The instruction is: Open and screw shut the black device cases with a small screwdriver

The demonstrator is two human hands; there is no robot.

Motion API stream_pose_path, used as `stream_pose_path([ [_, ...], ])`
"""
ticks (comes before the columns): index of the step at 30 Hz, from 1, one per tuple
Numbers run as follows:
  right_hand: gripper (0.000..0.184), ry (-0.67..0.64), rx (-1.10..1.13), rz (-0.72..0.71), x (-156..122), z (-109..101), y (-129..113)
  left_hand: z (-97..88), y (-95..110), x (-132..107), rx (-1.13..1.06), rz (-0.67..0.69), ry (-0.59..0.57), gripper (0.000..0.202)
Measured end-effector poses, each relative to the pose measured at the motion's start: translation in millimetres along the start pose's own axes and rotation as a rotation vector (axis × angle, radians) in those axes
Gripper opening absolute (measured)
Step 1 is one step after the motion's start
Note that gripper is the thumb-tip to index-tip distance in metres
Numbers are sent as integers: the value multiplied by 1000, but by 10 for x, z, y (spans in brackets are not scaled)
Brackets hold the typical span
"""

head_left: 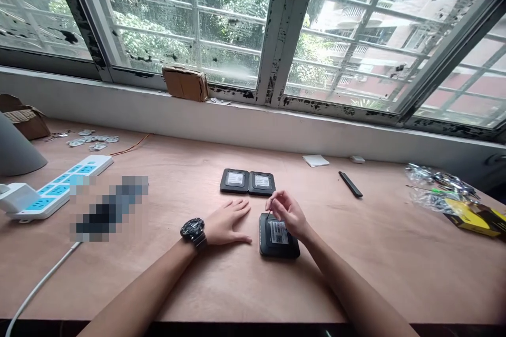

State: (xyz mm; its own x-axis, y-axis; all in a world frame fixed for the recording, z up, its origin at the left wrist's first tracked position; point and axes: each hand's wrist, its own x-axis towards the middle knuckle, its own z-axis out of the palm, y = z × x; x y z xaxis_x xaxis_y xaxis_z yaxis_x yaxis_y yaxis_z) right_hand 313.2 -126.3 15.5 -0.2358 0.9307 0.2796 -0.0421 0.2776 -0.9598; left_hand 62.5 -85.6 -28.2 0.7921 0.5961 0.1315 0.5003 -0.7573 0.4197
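Right grip [285,213] pinches thin tool [269,216] at black device [279,242]; left grip [227,222] flat, released. We judge: unbraced device may slide, tool slipping.

Case [276,246] under right hand [288,214]: black plastic, matt, white paper label. Table [356,253] beneath: plywood, matt, smooth. Bags [435,184] far to that hand's right: glossy crinkled plastic.

Small electronics workshop: plywood bench [356,263] under grimy barred window [221,21]; power strip [59,187] left, bagged parts [437,189] right, identical black devices [247,181] mid-bench.
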Motion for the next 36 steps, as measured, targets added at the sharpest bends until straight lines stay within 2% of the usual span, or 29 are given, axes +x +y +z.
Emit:
stream_pose_path([
  [3,32,-2,-72,-1,-1,5,-11,-13,-3,-2,2,5,3,102],
  [6,36,115,-126,-79,-11,-83,-83,-38,2,1,-3,10,-1,101],
  [9,35,318,-205,-198,-54,-335,-166,-43,55,13,-15,2,-21,107],
  [11,34,385,-379,-230,-106,-577,-181,-14,134,30,-29,-5,-19,117],
  [15,34,164,-945,-122,-242,-1020,-49,115,356,93,-61,46,16,133],
  [18,35,13,-1116,-45,-347,-1162,91,198,503,148,-81,66,36,130],
  [22,34,-4,-1128,-11,-462,-1082,103,221,607,181,-86,57,111,124],
  [24,34,-1,-1044,0,-498,-971,52,217,624,175,-82,62,131,122],
  [30,37,-97,-803,110,-501,-663,15,257,603,149,-66,41,164,124],
  [36,32,-82,-852,188,-390,-631,7,272,598,151,-102,39,170,123],
])
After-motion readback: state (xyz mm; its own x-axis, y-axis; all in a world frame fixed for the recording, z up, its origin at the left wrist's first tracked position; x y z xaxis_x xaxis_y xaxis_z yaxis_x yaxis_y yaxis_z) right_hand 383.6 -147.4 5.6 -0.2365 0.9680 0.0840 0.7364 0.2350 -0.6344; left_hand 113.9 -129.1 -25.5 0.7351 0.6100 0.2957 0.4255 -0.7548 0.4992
